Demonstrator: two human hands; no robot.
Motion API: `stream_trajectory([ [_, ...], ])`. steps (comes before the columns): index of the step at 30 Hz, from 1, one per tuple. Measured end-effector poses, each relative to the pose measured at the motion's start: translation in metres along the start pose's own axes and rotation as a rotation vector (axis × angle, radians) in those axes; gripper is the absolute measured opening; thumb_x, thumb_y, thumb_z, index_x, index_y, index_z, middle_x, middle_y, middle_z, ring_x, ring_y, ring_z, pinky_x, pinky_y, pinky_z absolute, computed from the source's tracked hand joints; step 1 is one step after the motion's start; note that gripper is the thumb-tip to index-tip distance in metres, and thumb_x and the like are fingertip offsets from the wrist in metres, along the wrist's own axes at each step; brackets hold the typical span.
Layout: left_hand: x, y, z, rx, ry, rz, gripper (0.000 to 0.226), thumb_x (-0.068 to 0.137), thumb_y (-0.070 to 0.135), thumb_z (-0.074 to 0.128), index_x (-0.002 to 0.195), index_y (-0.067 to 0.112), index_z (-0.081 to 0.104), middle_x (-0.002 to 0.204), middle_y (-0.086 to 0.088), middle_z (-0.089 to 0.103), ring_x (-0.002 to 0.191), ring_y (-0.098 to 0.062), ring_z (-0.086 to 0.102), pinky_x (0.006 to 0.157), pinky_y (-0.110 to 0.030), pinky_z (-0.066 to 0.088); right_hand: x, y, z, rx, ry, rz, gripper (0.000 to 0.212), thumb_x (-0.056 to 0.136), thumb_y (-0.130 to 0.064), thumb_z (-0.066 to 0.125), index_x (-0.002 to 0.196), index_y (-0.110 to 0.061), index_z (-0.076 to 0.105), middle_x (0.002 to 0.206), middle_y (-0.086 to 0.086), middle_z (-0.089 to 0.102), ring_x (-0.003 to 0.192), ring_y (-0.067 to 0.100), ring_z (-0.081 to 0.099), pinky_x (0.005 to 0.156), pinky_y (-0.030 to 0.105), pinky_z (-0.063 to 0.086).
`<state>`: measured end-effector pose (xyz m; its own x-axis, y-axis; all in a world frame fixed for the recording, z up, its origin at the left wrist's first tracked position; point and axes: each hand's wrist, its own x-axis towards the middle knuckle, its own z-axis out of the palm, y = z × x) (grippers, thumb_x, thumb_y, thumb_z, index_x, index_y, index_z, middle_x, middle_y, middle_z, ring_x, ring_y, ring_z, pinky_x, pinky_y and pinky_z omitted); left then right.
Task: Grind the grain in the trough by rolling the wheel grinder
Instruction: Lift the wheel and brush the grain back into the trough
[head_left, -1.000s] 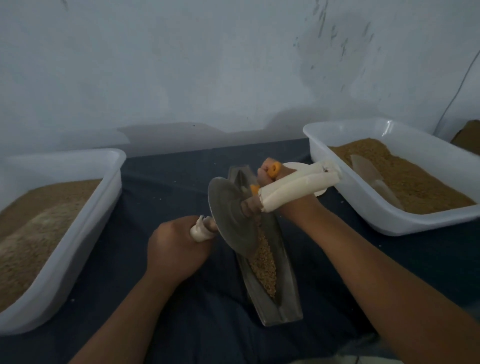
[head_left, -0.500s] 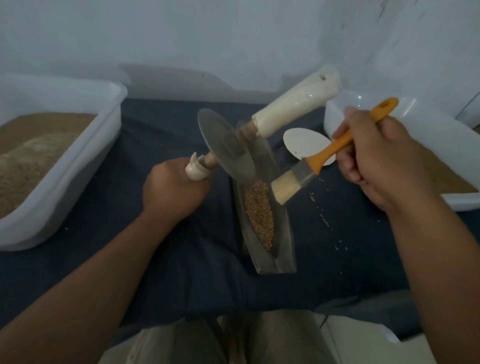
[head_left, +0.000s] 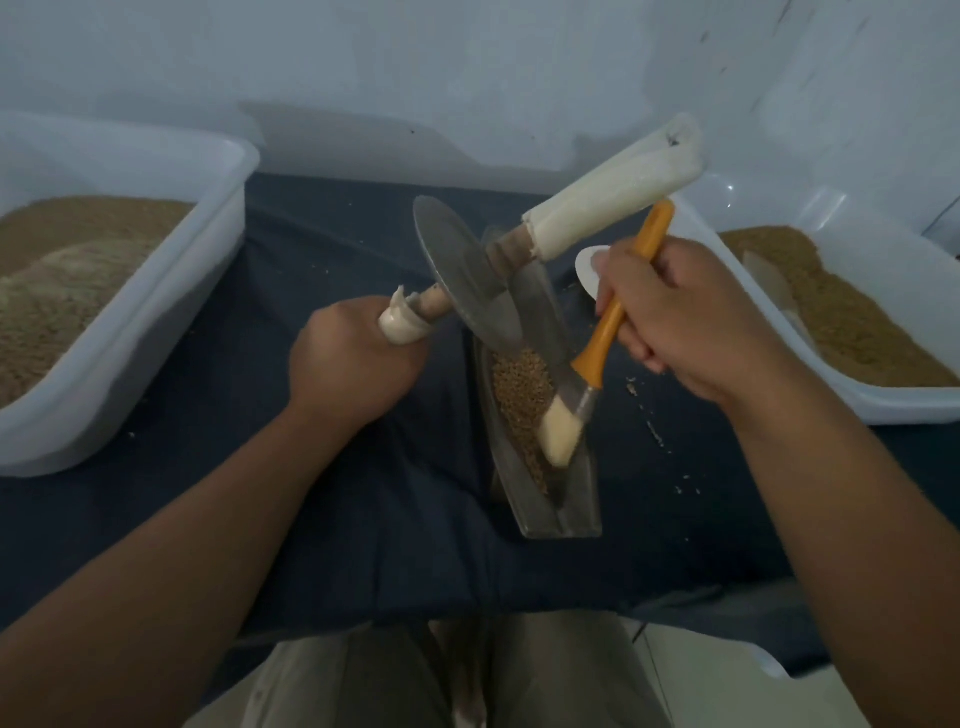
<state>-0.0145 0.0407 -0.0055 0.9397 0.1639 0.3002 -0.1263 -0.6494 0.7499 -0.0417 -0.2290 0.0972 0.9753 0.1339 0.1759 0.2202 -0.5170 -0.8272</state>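
Since half a second ago, the orange-handled, pale-bristled paintbrush (head_left: 597, 358) has dropped from beside the trough into it, and the right hand (head_left: 680, 317), just right of centre, has come in with it. We see that hand's fingers curled round the orange handle. The bristles rest on the heap of tan grain (head_left: 519, 387) inside the narrow, boat-shaped grey metal trough (head_left: 563, 512). It lies on the dark blue cloth (head_left: 363, 493), running from centre towards lower right.

Above centre is the wheel grinder (head_left: 467, 280), a flat grey metal disc on a wooden axle. It tilts with its right side raised, and its lower edge appears to meet the trough's far end. Left of centre, the left hand (head_left: 353, 358) is clenched round the axle's short, cloth-wrapped left end. The long right handle (head_left: 613, 208), wrapped in off-white cloth, points free towards the upper right.

We judge the disc heavy and rigid, its thin rim apt to slip on smooth metal. It wants a grip on both wrapped handles, where cloth gives friction. The grain looks loose and dry and likely to scatter, and crumbs (head_left: 655, 434) dot the cloth right of the trough.

A white plastic tub (head_left: 156, 312) at far left and another (head_left: 883, 410) at far right hold sandy meal.
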Motion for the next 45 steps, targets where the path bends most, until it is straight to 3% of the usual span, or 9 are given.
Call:
stream_trajectory([
  [4,0.001,-0.001,0.002,0.012,0.010,0.010,0.016,0.075,0.059,0.052,0.075,0.044,0.060,0.074,0.029,0.063,0.057,-0.006,0.058,0.053,-0.028,0.039,-0.004,0.010,0.019,-0.238,-0.004,-0.080,0.047,0.107,-0.040,0.050,0.066,-0.020,0.058,0.048,0.003,0.057,0.038,0.016,0.053,0.047,0.017,0.044],
  [8,0.001,-0.002,0.001,0.030,0.016,0.016,0.010,0.075,0.055,0.055,0.075,0.046,0.059,0.075,0.031,0.062,0.055,-0.005,0.057,0.052,-0.026,0.036,0.001,0.009,0.015,-0.121,0.133,-0.110,0.042,0.106,-0.041,0.052,0.071,-0.019,0.061,0.048,0.005,0.056,0.038,0.017,0.051,0.044,0.020,0.043],
  [13,0.003,-0.002,0.001,0.049,0.004,0.011,0.007,0.076,0.050,0.058,0.076,0.043,0.059,0.074,0.028,0.063,0.057,-0.007,0.057,0.053,-0.027,0.037,0.000,0.010,0.011,-0.107,-0.090,-0.047,0.042,0.104,-0.045,0.051,0.069,-0.026,0.064,0.047,0.002,0.054,0.038,0.016,0.048,0.041,0.021,0.042],
  [16,0.002,-0.002,0.001,0.024,0.011,0.021,0.013,0.074,0.055,0.053,0.074,0.044,0.059,0.073,0.027,0.063,0.057,-0.008,0.058,0.053,-0.028,0.038,-0.001,0.014,0.025,-0.276,0.046,-0.135,0.045,0.108,-0.037,0.050,0.065,-0.026,0.056,0.049,0.000,0.059,0.039,0.012,0.054,0.049,0.014,0.044],
  [19,0.001,-0.003,0.000,0.025,0.023,0.032,0.014,0.076,0.056,0.052,0.073,0.043,0.059,0.073,0.027,0.063,0.056,-0.008,0.057,0.053,-0.028,0.036,-0.001,0.010,0.017,-0.158,0.158,-0.148,0.042,0.108,-0.037,0.051,0.071,-0.020,0.060,0.050,0.004,0.059,0.039,0.015,0.054,0.046,0.017,0.044],
  [24,0.003,-0.002,0.002,0.037,0.017,0.021,0.018,0.072,0.061,0.049,0.073,0.046,0.059,0.073,0.029,0.062,0.056,-0.005,0.056,0.052,-0.027,0.034,-0.008,0.011,0.015,-0.155,0.032,-0.126,0.041,0.108,-0.039,0.049,0.073,-0.023,0.062,0.050,0.001,0.057,0.039,0.011,0.052,0.045,0.016,0.044],
  [27,0.003,-0.004,0.002,0.036,0.022,0.035,0.018,0.070,0.060,0.047,0.071,0.046,0.058,0.061,0.012,0.061,0.056,-0.006,0.056,0.052,-0.027,0.034,-0.011,0.012,0.020,-0.280,0.133,-0.207,0.042,0.110,-0.034,0.049,0.073,-0.019,0.062,0.055,-0.001,0.061,0.047,0.013,0.061,0.053,0.012,0.044],
  [32,0.004,-0.005,0.003,0.086,0.015,0.022,0.023,0.070,0.056,0.049,0.070,0.036,0.060,0.058,0.010,0.059,0.057,-0.006,0.055,0.053,-0.026,0.034,-0.019,0.001,-0.006,-0.036,0.360,-0.282,0.038,0.110,-0.034,0.048,0.077,-0.024,0.064,0.053,0.004,0.059,0.040,0.017,0.055,0.046,0.020,0.043],
  [45,0.004,-0.006,0.005,0.121,0.010,0.005,0.022,0.079,0.052,0.058,0.069,0.033,0.060,0.061,0.009,0.061,0.060,-0.010,0.058,0.055,-0.028,0.039,-0.060,0.031,-0.006,0.047,0.302,-0.156,0.035,0.111,-0.029,0.048,0.082,-0.021,0.065,0.057,0.007,0.061,0.044,0.017,0.057,0.046,0.017,0.044],
])
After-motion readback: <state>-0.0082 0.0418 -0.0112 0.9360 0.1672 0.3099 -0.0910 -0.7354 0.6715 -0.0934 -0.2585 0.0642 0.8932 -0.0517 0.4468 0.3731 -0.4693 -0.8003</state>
